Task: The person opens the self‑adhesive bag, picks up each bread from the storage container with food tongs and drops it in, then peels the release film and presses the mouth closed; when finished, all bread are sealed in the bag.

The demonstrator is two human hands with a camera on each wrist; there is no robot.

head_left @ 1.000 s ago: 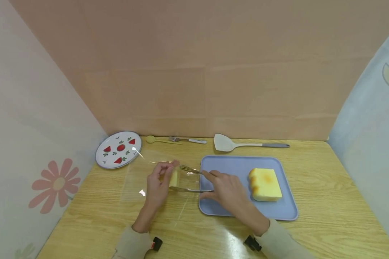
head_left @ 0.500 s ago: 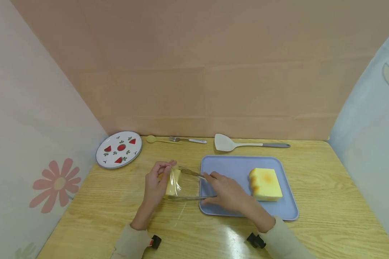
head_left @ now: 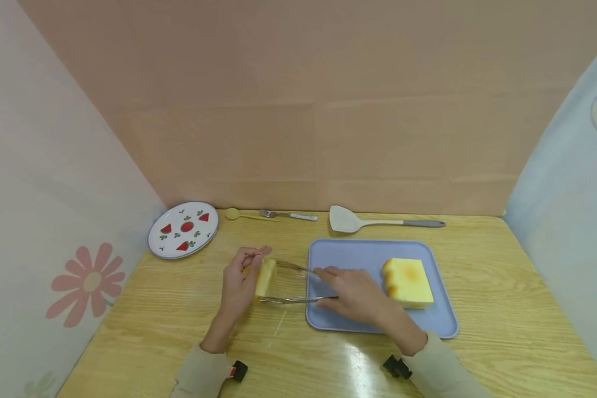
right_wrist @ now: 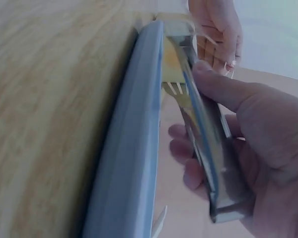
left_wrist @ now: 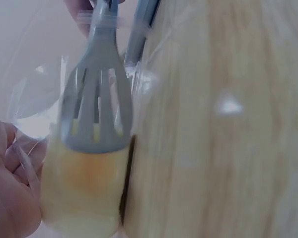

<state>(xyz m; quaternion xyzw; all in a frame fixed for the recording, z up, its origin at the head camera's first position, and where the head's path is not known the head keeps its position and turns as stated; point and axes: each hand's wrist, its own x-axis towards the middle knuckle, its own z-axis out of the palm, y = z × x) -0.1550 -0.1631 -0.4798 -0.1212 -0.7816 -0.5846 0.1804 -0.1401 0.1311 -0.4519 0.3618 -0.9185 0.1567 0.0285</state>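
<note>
My left hand (head_left: pixel 239 282) pinches a clear plastic bag (left_wrist: pixel 39 99) beside a yellow piece of bread (head_left: pixel 265 278) with a browned patch. The bread shows through the film. My right hand (head_left: pixel 355 293) grips metal tongs (head_left: pixel 298 300) between thumb and fingers, in front of the tray's left part. Their two arms stand apart, one end at the far side of the bread and one at the near side. In the left wrist view a slotted tongs end (left_wrist: pixel 97 109) overlaps the bread. The right wrist view shows the tongs' bent back end in my palm.
A blue tray (head_left: pixel 345 251) bears a thick bread slice (head_left: pixel 410 282) on its right part. Along the back lie a patterned plate (head_left: pixel 184 240), a yellow spoon (head_left: pixel 232 213), a fork (head_left: pixel 288 215) and a white spatula (head_left: pixel 345 219) with a grey handle.
My right hand has drawn slightly right with the tongs, and their near arm sits closer to the front than a second ago. More of the bread shows; my left hand has barely moved.
</note>
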